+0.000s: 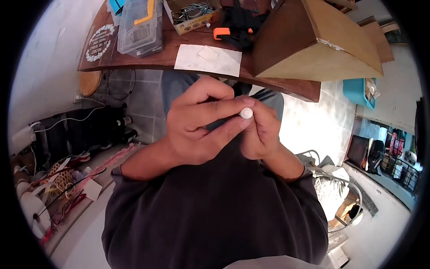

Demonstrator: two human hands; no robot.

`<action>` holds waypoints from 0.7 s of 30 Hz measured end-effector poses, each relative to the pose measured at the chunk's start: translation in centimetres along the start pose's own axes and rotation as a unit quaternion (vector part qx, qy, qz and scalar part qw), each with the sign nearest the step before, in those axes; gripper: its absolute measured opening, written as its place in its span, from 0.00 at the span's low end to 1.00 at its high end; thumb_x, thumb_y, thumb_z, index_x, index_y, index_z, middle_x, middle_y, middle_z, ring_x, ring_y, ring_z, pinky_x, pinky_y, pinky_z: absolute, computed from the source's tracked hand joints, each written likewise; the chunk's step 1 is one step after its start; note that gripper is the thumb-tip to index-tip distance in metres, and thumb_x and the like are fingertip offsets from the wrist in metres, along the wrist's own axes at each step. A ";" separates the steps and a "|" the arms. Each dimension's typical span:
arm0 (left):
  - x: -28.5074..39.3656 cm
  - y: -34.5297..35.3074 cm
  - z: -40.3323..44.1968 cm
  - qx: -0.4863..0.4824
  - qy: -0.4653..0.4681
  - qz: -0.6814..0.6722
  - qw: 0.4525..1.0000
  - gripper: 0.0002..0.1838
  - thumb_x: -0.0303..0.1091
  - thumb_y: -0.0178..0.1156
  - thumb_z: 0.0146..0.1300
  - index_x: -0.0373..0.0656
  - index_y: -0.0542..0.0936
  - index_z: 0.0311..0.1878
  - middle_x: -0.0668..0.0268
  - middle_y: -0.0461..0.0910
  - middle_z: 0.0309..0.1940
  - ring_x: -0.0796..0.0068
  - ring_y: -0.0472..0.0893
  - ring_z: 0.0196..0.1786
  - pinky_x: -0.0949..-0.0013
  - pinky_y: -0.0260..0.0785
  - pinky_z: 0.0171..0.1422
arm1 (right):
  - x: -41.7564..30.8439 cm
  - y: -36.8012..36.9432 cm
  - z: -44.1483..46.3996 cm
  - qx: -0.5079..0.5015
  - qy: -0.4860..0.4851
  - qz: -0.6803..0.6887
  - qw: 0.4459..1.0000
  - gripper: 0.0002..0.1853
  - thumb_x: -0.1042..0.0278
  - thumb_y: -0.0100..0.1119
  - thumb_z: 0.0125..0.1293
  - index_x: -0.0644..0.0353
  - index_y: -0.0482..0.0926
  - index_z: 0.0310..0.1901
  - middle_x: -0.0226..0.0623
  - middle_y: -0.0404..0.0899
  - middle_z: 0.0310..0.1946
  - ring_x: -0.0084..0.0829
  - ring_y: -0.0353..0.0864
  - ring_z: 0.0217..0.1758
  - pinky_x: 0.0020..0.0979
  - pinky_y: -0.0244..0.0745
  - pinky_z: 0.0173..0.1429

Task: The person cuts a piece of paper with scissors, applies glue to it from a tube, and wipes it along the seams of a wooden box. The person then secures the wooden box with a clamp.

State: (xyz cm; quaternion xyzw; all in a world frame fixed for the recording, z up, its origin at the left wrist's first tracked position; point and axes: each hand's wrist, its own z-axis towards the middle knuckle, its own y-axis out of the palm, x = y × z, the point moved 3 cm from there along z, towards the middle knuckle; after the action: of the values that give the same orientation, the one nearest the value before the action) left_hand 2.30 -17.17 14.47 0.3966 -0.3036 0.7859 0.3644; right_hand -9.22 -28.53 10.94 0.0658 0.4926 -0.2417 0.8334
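Observation:
A small white round cap-like end [246, 113] shows between my two hands in front of my chest. My left hand [199, 123] pinches it between the thumb and fingertips. Behind it, my right hand [262, 130] is closed, its fingers curled against the same piece. Whatever lies behind the white end is hidden by my fingers, so its kind cannot be made out. Just beyond my hands, a white sheet of paper [183, 60] lies at the edge of the wooden table, with a pale flat piece [208, 54] on it.
The brown table [107, 62] carries a clear plastic case [139, 40], an open box of screws [192, 24], a black and orange tool [239, 31] and a large wooden box [309, 45] overhanging its edge. A cluttered shelf [67, 188] stands left, a blue bin [358, 94] right.

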 end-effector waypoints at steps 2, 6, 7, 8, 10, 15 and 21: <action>0.0 0.2 -0.1 0.003 0.004 0.008 1.000 0.16 0.21 0.75 0.59 0.32 0.88 0.52 0.60 0.79 0.44 0.76 0.78 0.41 0.75 0.70 0.43 | 0.4 0.2 -0.4 0.013 -0.005 -0.002 1.000 0.12 0.71 0.53 0.79 0.74 0.78 0.52 0.48 0.83 0.37 0.37 0.83 0.32 0.30 0.77 0.38; 0.0 0.3 -0.2 0.029 0.022 0.015 0.999 0.16 0.20 0.75 0.58 0.33 0.89 0.51 0.61 0.81 0.40 0.76 0.79 0.38 0.75 0.70 0.41 | 0.3 0.3 -0.6 0.030 0.013 0.011 0.999 0.10 0.74 0.54 0.78 0.74 0.78 0.51 0.46 0.81 0.33 0.34 0.80 0.28 0.29 0.74 0.34; 0.0 0.3 -0.2 0.032 0.027 0.017 0.999 0.16 0.20 0.75 0.58 0.33 0.89 0.51 0.61 0.81 0.40 0.76 0.79 0.38 0.75 0.70 0.41 | 0.2 0.3 -0.6 0.031 0.013 0.011 0.999 0.10 0.74 0.54 0.78 0.74 0.78 0.51 0.46 0.81 0.33 0.34 0.80 0.28 0.29 0.74 0.34; -0.1 0.4 -0.2 0.032 0.027 0.017 0.999 0.16 0.20 0.75 0.58 0.33 0.89 0.51 0.61 0.81 0.40 0.76 0.79 0.38 0.75 0.70 0.41 | 0.2 0.4 -0.6 0.035 0.015 0.011 0.999 0.10 0.74 0.54 0.78 0.74 0.78 0.50 0.44 0.80 0.31 0.33 0.79 0.27 0.29 0.73 0.33; -0.1 0.4 -0.3 0.037 0.024 0.023 0.999 0.16 0.21 0.75 0.59 0.33 0.89 0.51 0.61 0.82 0.39 0.76 0.80 0.37 0.75 0.71 0.40 | -0.1 0.5 -0.4 0.040 0.018 0.011 0.999 0.10 0.74 0.54 0.78 0.74 0.78 0.50 0.43 0.79 0.30 0.32 0.78 0.26 0.28 0.72 0.32; -0.3 0.4 -0.2 0.041 0.019 0.031 0.999 0.15 0.21 0.75 0.59 0.34 0.89 0.50 0.62 0.83 0.39 0.76 0.80 0.37 0.75 0.71 0.40 | -0.8 0.5 0.1 0.044 0.054 0.004 0.998 0.09 0.75 0.53 0.79 0.72 0.77 0.40 0.38 0.73 0.24 0.27 0.73 0.23 0.27 0.67 0.28; -0.8 0.4 -0.3 0.051 -0.013 0.013 0.999 0.11 0.21 0.75 0.60 0.33 0.89 0.46 0.61 0.83 0.39 0.76 0.81 0.37 0.74 0.72 0.41 | -0.8 0.9 0.2 0.058 0.095 0.039 0.993 0.11 0.74 0.53 0.80 0.69 0.74 0.35 0.38 0.70 0.23 0.24 0.68 0.23 0.27 0.64 0.27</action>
State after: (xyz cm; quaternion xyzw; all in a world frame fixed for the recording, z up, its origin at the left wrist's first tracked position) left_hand 2.20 -17.44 13.61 0.4212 -0.2727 0.7998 0.3295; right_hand -8.92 -27.56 11.61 0.1562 0.5516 -0.2296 0.7865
